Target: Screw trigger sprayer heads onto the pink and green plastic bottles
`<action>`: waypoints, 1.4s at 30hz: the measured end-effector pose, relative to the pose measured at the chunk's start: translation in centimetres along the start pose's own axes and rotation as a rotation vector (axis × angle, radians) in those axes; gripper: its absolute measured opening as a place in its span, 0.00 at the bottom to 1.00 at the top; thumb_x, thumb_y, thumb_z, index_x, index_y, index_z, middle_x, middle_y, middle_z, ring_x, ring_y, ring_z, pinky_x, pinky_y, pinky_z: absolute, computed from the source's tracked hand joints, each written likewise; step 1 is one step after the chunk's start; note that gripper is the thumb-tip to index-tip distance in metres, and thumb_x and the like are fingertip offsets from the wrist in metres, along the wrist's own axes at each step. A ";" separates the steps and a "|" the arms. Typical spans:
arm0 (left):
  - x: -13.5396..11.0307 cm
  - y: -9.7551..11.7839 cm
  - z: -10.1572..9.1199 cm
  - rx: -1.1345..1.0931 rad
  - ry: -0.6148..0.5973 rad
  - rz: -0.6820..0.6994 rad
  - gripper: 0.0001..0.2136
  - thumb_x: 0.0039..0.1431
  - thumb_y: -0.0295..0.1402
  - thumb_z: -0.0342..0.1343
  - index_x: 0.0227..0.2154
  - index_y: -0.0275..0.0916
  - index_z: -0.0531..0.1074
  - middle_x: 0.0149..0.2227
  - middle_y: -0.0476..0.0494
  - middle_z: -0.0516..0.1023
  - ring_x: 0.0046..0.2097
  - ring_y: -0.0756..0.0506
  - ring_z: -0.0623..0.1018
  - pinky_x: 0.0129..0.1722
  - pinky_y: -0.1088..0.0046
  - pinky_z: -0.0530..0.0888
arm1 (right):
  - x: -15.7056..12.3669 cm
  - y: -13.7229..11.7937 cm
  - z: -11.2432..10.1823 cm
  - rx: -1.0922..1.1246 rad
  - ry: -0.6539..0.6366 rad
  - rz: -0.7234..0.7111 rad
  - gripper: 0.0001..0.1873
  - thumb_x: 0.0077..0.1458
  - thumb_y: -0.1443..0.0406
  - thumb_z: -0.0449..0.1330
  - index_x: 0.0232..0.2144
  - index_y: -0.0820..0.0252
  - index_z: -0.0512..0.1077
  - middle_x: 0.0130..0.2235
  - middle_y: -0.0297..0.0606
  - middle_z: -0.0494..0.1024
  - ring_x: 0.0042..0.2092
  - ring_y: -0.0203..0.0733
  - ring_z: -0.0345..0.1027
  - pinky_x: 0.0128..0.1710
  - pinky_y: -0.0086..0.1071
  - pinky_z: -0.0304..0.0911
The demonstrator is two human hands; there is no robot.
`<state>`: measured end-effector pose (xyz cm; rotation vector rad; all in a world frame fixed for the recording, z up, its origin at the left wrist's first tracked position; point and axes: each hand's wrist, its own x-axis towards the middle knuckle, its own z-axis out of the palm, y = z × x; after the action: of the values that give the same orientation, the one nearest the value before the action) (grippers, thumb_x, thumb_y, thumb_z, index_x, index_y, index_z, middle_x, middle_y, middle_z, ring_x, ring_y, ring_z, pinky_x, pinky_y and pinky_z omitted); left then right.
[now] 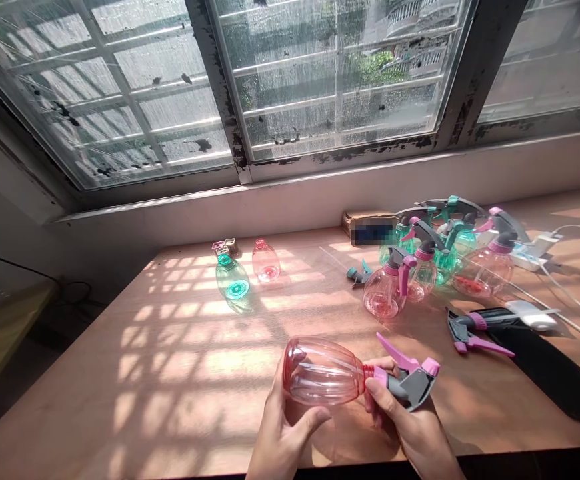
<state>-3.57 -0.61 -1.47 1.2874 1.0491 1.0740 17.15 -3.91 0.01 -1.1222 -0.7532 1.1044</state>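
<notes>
Beyond the held pink bottle (320,380) to its left, a green bottle (233,283) and a small pink bottle (266,261) sat headless and apparently empty, not yet fitted. The left hand (283,433) wrapped the held bottle's empty body, low over the table (170,373). The right hand (410,427) pinched its trigger head (410,380) at the neck, seemingly part-seated. Beyond it, rightward, lay a cluster of finished sprayers (440,257), also seemingly empty, and a loose trigger head (475,333).

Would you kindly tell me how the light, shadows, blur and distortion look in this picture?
In the head view, sunlight through the window throws a grid of shadows across the table; the pink bottle held by the left hand and right hand is sharp and glowing; a pixelated patch hides part of the box; the window frame bows from wide-angle distortion.
</notes>
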 end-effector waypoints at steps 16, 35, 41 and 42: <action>0.0 1.4 0.9 0.012 0.052 -0.009 0.48 0.54 0.43 0.74 0.74 0.52 0.55 0.72 0.37 0.68 0.73 0.28 0.65 0.72 0.49 0.63 | 0.0 0.4 -0.1 -0.001 0.016 0.026 0.23 0.55 0.47 0.74 0.39 0.56 0.75 0.22 0.31 0.76 0.21 0.37 0.66 0.22 0.29 0.63; 0.1 1.9 0.7 0.070 0.056 -0.036 0.44 0.54 0.43 0.73 0.72 0.49 0.61 0.69 0.38 0.73 0.72 0.30 0.67 0.72 0.54 0.63 | -0.1 0.0 0.0 0.015 0.005 0.031 0.22 0.55 0.47 0.74 0.39 0.56 0.74 0.22 0.31 0.77 0.21 0.37 0.66 0.22 0.28 0.63; 0.1 1.8 0.6 0.030 0.036 -0.034 0.41 0.57 0.45 0.71 0.72 0.49 0.62 0.71 0.38 0.69 0.73 0.31 0.66 0.73 0.52 0.60 | -0.1 0.3 -0.1 0.020 0.005 0.039 0.23 0.55 0.47 0.74 0.41 0.56 0.74 0.22 0.31 0.77 0.21 0.36 0.66 0.22 0.27 0.63; 0.1 1.9 0.6 0.025 0.040 -0.042 0.41 0.57 0.45 0.71 0.71 0.48 0.62 0.71 0.38 0.70 0.73 0.31 0.67 0.73 0.53 0.60 | -0.1 0.4 -0.1 0.024 0.007 0.039 0.23 0.55 0.47 0.74 0.41 0.56 0.74 0.22 0.31 0.77 0.21 0.36 0.66 0.22 0.27 0.63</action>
<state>-2.96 -0.64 0.45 1.2633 1.1183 1.0622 17.14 -4.01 -0.39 -1.1241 -0.7137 1.1394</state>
